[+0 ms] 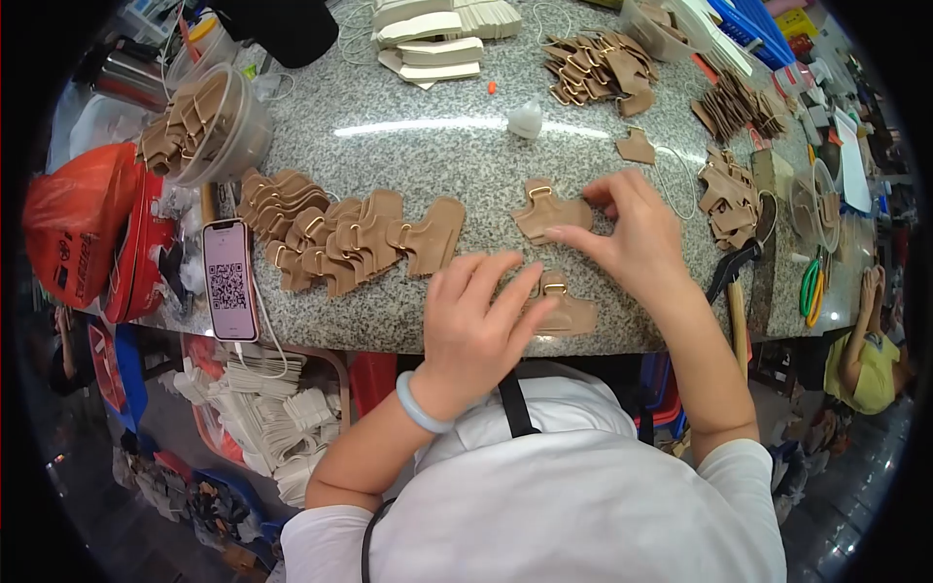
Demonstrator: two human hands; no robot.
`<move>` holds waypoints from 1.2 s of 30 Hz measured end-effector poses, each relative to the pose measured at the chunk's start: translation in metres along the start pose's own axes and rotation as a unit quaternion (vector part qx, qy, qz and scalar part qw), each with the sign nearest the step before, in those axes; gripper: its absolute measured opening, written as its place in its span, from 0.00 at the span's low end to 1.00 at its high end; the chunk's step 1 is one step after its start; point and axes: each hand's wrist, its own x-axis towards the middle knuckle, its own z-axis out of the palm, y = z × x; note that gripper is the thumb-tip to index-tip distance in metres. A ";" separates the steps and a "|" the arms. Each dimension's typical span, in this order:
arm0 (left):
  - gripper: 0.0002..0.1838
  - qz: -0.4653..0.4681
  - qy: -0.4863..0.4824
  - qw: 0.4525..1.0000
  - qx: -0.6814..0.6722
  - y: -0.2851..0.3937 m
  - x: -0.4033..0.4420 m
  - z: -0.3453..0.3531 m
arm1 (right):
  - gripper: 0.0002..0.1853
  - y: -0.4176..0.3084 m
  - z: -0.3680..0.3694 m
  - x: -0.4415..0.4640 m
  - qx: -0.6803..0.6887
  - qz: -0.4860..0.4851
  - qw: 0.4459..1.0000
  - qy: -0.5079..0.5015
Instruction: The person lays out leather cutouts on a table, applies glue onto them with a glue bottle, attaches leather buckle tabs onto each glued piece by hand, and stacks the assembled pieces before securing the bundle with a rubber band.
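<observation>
Ideally keeping the far flat, tan, tabbed leather piece (535, 225) centred on the speckled-grey stone table (466, 160), bracketing its right side with right hand (637, 233) fingers apart, and holding left hand (476, 325), grip unclear, beside the nearer matching piece (573, 319).

One flat brown leather piece (535, 225) with a gold ring (541, 191) lies on the tabletop (408, 155), its right end within the curve of the right hand (637, 228); a similar second piece (573, 317) lies nearer the front edge, partly hidden by the left hand (473, 325).
</observation>
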 end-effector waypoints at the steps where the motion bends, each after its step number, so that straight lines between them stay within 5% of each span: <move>1: 0.21 -0.024 -0.017 0.999 -0.013 0.007 -0.004 -0.003 | 0.27 -0.001 0.004 0.001 -0.009 -0.005 1.000 -0.011; 7: 0.23 -0.073 -0.050 0.994 -0.062 0.021 -0.013 0.009 | 0.28 -0.007 0.004 0.015 0.008 0.005 0.998 -0.066; 10: 0.22 -0.089 -0.055 0.990 -0.099 0.023 -0.015 0.009 | 0.25 -0.009 -0.008 0.018 0.066 0.125 0.976 -0.166; 13: 0.21 -0.102 -0.042 0.984 -0.138 0.022 -0.017 0.011 | 0.21 0.014 -0.012 0.007 0.257 0.140 0.946 -0.140; 15: 0.19 -0.107 -0.011 0.978 -0.178 0.018 -0.019 0.012 | 0.22 0.018 -0.035 0.000 0.372 0.183 0.884 -0.214; 18: 0.16 -0.192 -0.012 0.932 -0.306 0.015 -0.024 0.005 | 0.22 0.002 -0.053 -0.013 0.371 0.108 0.865 -0.319; 20: 0.13 -0.206 -0.011 0.926 -0.316 0.012 -0.029 0.002 | 0.26 -0.007 -0.042 -0.020 0.268 0.012 0.910 -0.316; 23: 0.11 -0.281 0.084 0.827 -0.479 0.007 -0.045 0.007 | 0.20 -0.022 -0.024 -0.012 0.151 -0.094 0.935 -0.308; 26: 0.24 -0.251 0.114 0.868 -0.413 0.012 -0.039 -0.018 | 0.13 -0.040 -0.010 0.006 0.132 -0.189 0.934 -0.272; 29: 0.20 -0.127 0.113 0.971 -0.166 -0.011 -0.043 -0.020 | 0.15 -0.056 0.002 0.026 0.112 -0.271 0.910 -0.293; 33: 0.18 -0.176 0.134 0.957 -0.186 -0.018 -0.047 -0.029 | 0.25 -0.075 -0.001 0.068 0.182 -0.197 0.873 -0.407; 36: 0.18 -0.165 0.126 0.964 -0.167 -0.023 -0.051 -0.033 | 0.25 -0.084 0.020 0.080 0.207 -0.157 0.906 -0.335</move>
